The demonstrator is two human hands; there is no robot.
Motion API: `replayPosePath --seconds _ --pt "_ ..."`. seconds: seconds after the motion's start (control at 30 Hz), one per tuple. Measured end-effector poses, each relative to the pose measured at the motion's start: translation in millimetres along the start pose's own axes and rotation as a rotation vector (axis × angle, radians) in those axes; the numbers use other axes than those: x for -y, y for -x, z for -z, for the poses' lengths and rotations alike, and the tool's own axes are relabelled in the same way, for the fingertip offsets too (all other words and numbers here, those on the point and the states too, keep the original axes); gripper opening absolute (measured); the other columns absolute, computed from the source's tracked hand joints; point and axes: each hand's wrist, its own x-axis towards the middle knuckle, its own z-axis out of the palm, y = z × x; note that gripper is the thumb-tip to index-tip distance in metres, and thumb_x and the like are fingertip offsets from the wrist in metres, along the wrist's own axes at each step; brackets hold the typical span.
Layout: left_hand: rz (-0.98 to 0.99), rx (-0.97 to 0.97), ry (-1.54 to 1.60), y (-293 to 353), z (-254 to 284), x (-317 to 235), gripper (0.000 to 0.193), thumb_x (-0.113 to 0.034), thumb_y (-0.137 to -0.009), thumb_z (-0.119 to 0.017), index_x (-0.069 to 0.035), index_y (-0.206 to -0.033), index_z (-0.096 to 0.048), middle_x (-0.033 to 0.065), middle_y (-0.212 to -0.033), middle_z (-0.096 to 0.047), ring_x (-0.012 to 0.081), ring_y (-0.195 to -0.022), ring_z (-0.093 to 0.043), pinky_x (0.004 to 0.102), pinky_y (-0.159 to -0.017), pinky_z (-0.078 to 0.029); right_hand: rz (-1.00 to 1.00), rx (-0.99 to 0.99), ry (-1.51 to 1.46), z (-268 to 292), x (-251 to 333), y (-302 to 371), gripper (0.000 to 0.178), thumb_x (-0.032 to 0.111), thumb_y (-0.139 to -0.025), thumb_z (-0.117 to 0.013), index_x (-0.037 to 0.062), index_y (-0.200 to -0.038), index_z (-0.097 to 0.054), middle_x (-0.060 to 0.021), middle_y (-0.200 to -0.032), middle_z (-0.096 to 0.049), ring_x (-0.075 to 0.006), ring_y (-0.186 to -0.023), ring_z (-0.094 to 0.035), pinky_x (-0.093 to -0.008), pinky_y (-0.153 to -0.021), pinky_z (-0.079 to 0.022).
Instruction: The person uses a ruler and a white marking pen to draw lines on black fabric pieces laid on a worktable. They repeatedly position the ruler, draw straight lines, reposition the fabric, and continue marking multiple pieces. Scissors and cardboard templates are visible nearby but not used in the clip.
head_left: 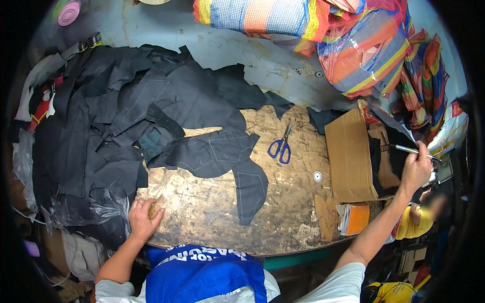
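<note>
My left hand (pixel 143 218) rests on the worn wooden table at its near left, fingers closed on a small tan-brown piece (pixel 157 206) whose kind I cannot make out. My right hand (pixel 416 169) is raised at the far right, over the edge of an open cardboard box (pixel 351 151), with a silver pen (pixel 406 149) between its fingers. Dark sheet pieces (pixel 399 160) show in the box below that hand. Midtable lies a dark grey leather-like piece (pixel 209 154) with pale outlines drawn on it. A smaller outlined piece (pixel 251 192) sits nearer me.
Blue-handled scissors (pixel 280 149) lie right of the marked pieces. A large heap of dark sheets (pixel 96 121) covers the left side. By the box are an orange-covered pad (pixel 354 219) and a brown template (pixel 325 218). Striped mesh bags (pixel 364 50) stand behind; a person in yellow (pixel 414 222) is at right.
</note>
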Motion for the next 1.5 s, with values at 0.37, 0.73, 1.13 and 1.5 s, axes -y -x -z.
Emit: replayPosePath --seconds 0.37,0.73,1.13,1.5 --pt "-0.005 -0.009 -0.011 0 -1 1 0.03 -0.025 -0.07 -0.074 -0.007 -0.092 -0.065 0.0128 -0.083 -0.059 0.0313 -0.084 -0.056 0.0399 -0.073 -0.046 -0.195 0.936 -0.843 -65 189 149 0.032 0.03 -0.076 -0.074 0.0019 -0.09 -0.068 -0.0167 -0.075 -0.067 -0.0274 -0.069 -0.065 -0.0378 -0.064 -0.05" --pt "-0.008 -0.037 -0.008 -1 0 0 0.029 -0.026 -0.07 -0.075 -0.008 -0.09 -0.066 0.0117 -0.083 -0.059 0.03 -0.082 -0.057 0.0394 -0.071 -0.047 -0.525 1.1 -0.685 -107 324 198 0.03 0.017 -0.068 -0.074 0.0062 -0.095 -0.069 -0.0202 -0.09 -0.068 -0.0339 -0.088 -0.066 -0.0419 -0.076 -0.05" --pt "0.008 -0.018 -0.016 0 -2 0 0.03 -0.026 -0.07 -0.075 -0.008 -0.091 -0.065 0.0116 -0.084 -0.06 0.0308 -0.083 -0.057 0.0398 -0.072 -0.047 -1.026 0.004 -1.09 -101 -33 54 0.035 -0.005 -0.085 -0.055 -0.0102 -0.118 -0.048 -0.0174 -0.108 -0.058 -0.0209 -0.083 -0.062 -0.0288 -0.056 -0.06" --pt "-0.116 0.038 0.043 -18 -22 -20 0.025 -0.027 -0.073 -0.074 -0.011 -0.091 -0.068 0.0085 -0.079 -0.061 0.0266 -0.077 -0.058 0.0379 -0.068 -0.048 -0.42 0.785 -1.125 -84 194 179 0.021 0.021 -0.084 -0.065 0.002 -0.091 -0.064 -0.0126 -0.076 -0.066 -0.0184 -0.074 -0.063 -0.035 -0.071 -0.05"
